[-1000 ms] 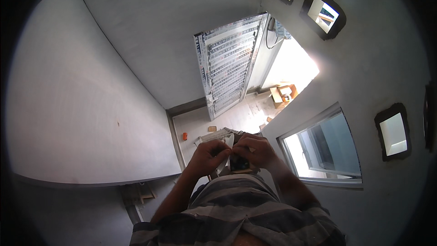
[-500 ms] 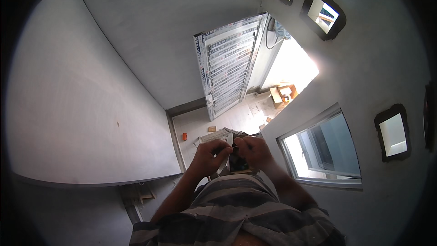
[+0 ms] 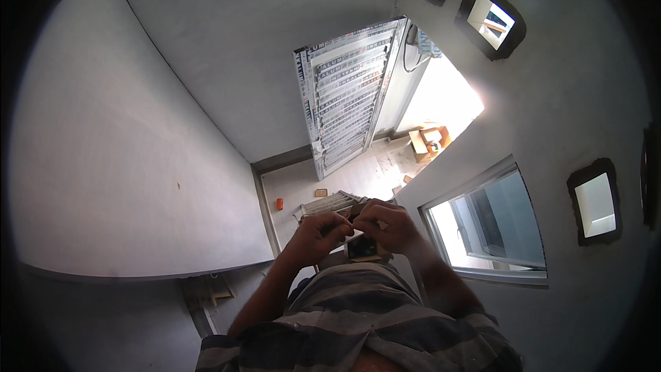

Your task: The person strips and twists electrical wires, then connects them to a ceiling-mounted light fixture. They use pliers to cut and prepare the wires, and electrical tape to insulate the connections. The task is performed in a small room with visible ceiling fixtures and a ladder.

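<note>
Hands meet fingertip to fingertip above an open container

Something very small sits at the meeting point of the left hand (image 3: pixel 318 237) and the right hand (image 3: pixel 387 227), in front of the striped shirt (image 3: pixel 365 306). Little of this small piece (image 3: pixel 352 226) shows: it is a speck between the fingertips, mostly covered by them, and its shape, colour and material are too small to tell. The fingers (image 3: pixel 335 220) of both hands are curled in and pinched narrow, the tips of one hand touching or almost touching those of the other. Whether one hand or both grip the piece, I cannot tell.

Just below the hands, close to the shirt, is an open container (image 3: pixel 365 259). It looks box-like, with a light tan edge on the side toward the body and a very dark interior; what lies inside is lost in shadow. Both wrists bend inward, and the right hand partly covers the container's far side.

Beyond the hands stands a pale, slatted frame (image 3: pixel 326 206), partly hidden by them. On the light floor (image 3: pixel 292 182) past it lie a small tan block (image 3: pixel 321 193) and, farther left, a red-orange object (image 3: pixel 279 204). A door (image 3: pixel 350 100) wrapped in printed film stands ajar, and an open cardboard box (image 3: pixel 419 147) sits in the bright doorway. To the right is a window (image 3: pixel 482 220) set in the grey wall.
</note>
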Motion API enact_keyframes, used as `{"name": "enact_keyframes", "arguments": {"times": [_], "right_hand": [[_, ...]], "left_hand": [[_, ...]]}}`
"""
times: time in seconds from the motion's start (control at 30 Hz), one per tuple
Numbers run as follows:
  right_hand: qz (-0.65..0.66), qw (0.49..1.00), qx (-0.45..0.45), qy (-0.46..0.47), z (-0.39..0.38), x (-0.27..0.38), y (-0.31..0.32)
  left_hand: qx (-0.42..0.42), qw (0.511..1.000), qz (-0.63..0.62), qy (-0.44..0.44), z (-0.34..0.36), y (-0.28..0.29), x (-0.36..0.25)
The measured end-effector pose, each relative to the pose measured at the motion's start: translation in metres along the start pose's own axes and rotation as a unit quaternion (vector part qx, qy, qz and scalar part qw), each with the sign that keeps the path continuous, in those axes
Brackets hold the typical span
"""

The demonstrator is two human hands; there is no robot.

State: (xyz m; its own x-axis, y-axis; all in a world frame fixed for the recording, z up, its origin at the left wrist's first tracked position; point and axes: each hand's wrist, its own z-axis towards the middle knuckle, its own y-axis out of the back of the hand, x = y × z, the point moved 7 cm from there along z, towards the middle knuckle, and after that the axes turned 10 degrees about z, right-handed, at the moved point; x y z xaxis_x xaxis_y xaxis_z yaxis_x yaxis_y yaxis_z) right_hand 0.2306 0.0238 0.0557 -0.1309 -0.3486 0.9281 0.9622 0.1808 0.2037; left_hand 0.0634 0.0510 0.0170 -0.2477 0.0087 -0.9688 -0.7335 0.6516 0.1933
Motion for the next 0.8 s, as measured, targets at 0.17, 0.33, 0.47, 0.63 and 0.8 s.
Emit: {"name": "enact_keyframes", "arguments": {"times": [0.17,0.33,0.47,0.63,0.8], "right_hand": [[-0.047,0.997,-0.058,-0.027,-0.002,-0.002,-0.002],[-0.097,0.988,-0.105,-0.056,-0.006,-0.004,-0.002],[-0.102,0.980,-0.090,-0.148,-0.008,-0.017,-0.001],[-0.058,0.992,-0.097,-0.049,0.006,0.013,0.007],[-0.026,0.995,0.043,0.085,0.017,0.033,-0.004]], "left_hand": [[-0.010,1.000,0.024,-0.003,0.002,0.000,0.005],[-0.079,0.995,0.049,-0.039,0.003,0.003,0.001],[-0.067,0.995,0.068,-0.019,0.002,0.007,0.000],[-0.003,0.998,0.063,0.011,-0.002,0.007,-0.003],[0.054,0.998,0.030,0.004,-0.006,-0.001,-0.008]]}}
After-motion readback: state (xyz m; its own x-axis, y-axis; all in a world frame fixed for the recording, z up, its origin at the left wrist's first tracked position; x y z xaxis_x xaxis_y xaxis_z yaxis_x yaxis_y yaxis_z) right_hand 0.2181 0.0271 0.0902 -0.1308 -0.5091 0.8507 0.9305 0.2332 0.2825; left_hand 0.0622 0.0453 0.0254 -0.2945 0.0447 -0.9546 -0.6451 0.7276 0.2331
